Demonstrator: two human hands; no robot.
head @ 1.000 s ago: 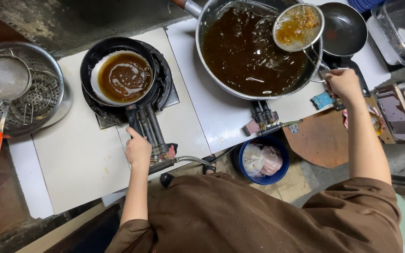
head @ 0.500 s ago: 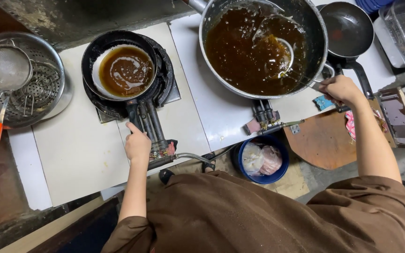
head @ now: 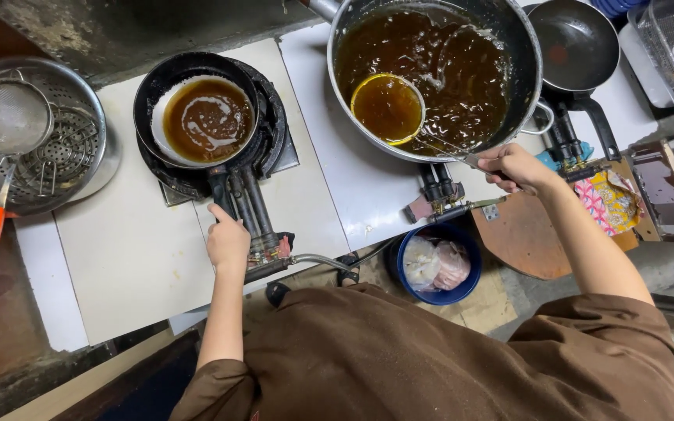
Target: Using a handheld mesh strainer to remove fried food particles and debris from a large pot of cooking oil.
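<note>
gripping the ladle (head: 388,107) at two o'clock, the right hand (head: 518,165) keeps fingers closed. left hand (head: 228,242) clasps the pan handle (head: 222,195); tilting could spill hot syrup.

We see free white counter (head: 130,257) at lower left of the frame, left of our left hand (head: 228,243). The small black pan (head: 200,117) blocks the upper centre-left, the big pot (head: 438,70) the upper centre, and the strainer bowl (head: 37,132) the upper left. Between pan and pot a narrow white strip stays passable.
</note>
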